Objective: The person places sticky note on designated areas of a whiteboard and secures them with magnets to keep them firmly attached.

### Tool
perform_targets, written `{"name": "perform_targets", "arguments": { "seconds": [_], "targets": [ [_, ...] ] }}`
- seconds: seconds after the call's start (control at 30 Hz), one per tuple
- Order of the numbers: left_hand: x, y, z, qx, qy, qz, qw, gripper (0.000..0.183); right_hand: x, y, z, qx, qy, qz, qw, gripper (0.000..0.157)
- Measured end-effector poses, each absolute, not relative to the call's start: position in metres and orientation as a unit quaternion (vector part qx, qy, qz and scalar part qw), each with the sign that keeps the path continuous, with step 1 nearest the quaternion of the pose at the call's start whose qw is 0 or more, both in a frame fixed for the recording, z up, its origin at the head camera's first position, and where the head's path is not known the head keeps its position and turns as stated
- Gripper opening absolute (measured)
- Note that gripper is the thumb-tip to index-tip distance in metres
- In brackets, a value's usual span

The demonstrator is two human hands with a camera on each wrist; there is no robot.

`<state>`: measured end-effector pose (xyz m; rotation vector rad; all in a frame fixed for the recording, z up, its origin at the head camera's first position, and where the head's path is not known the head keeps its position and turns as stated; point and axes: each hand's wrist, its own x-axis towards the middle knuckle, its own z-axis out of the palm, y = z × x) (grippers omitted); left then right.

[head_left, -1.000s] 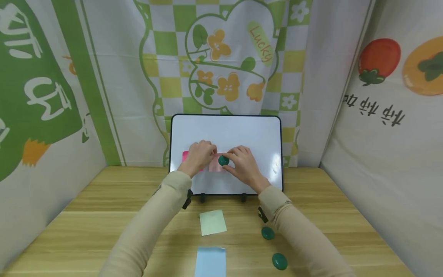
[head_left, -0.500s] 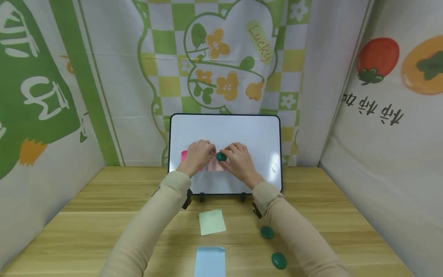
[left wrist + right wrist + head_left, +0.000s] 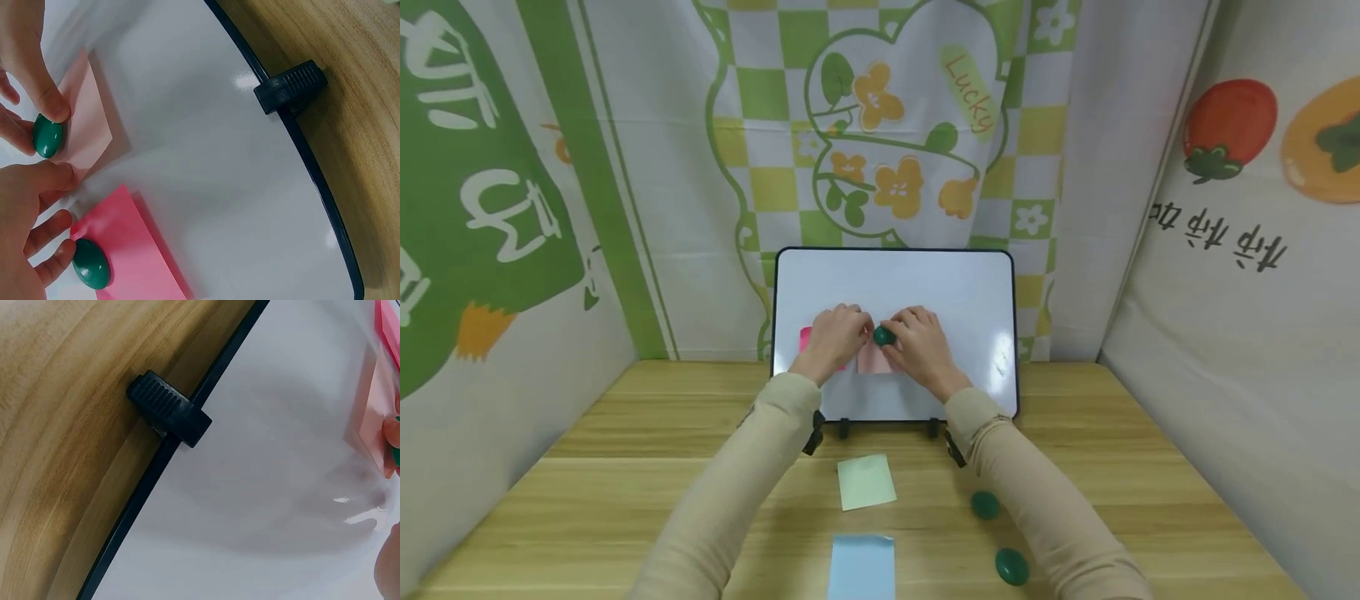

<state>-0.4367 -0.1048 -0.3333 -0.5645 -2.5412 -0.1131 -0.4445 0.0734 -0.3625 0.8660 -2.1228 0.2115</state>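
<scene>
A whiteboard with a black frame stands on the table. My left hand pinches a pale pink sticky note at its upper edge, against the board. In my right hand, thumb and fingers hold a round green magnet over the top of that note. The left wrist view has the magnet right beside the left thumb, and the note's lower part lifts off the board. A bright pink sticky note hangs to the left under another green magnet, with left fingertips at that magnet's edge.
On the wooden table lie a pale green sticky note and a light blue one. Two more green magnets, a farther one and a nearer one, lie by the right forearm. Black clip feet support the board.
My right hand has moved left and slightly up, bringing the green magnet to the pale pink note's top edge near the left fingers. The left hand has stayed in place.
</scene>
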Motion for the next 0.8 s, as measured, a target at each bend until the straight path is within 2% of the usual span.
{"name": "perform_targets", "arguments": {
  "seconds": [0.8],
  "targets": [
    [-0.4336,-0.1070,-0.3338,-0.209,-0.934,-0.030,0.289,0.011,-0.4460,0.0678,-0.3659,0.323,-0.860,0.082,0.387,0.038]
  ]
}}
